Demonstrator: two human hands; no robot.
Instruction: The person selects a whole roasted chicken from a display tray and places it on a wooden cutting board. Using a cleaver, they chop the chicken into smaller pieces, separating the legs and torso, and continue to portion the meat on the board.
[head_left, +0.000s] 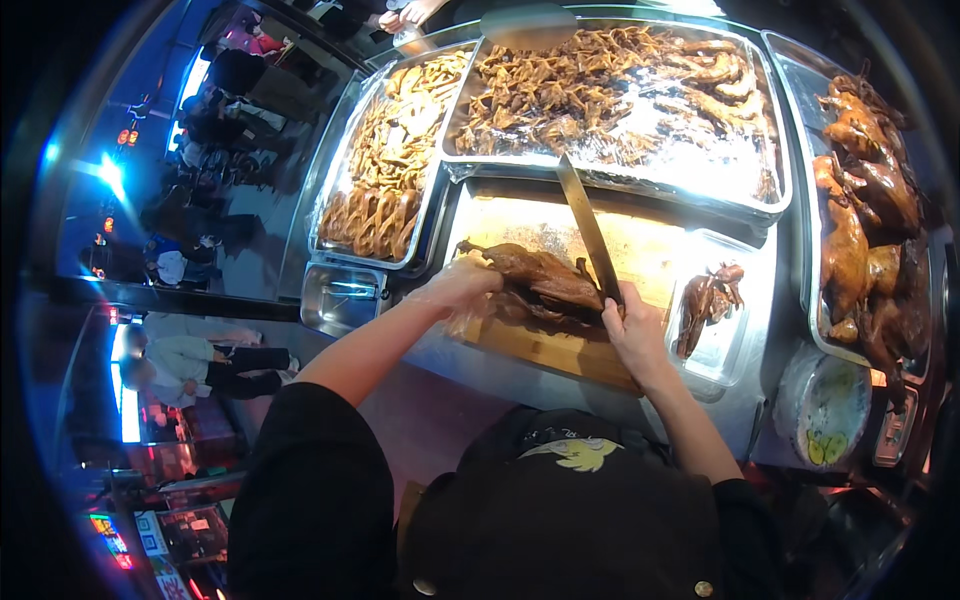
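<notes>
A glossy brown cooked duck (544, 274) lies on a wooden cutting board (540, 346) in front of me. My left hand (469, 285), in a clear plastic glove, grips the duck's left end. My bare right hand (636, 330) is closed round the handle of a long-bladed knife (587, 221) at the duck's right end. The blade points away from me, its tip near the rim of the big tray behind. Whether its edge touches the duck, I cannot tell. To the right of the board, a clear plastic container (724, 352) holds dark pieces of cooked meat (709, 304).
Behind the board stands a large tray (784, 176) of braised pieces, partly under shiny film. Another film-wrapped tray (431, 217) is at left, above a small steel pan (319, 300). Whole cooked birds (840, 255) fill a tray at right, near a plastic-covered bowl (795, 390). A person's hands (409, 15) show beyond.
</notes>
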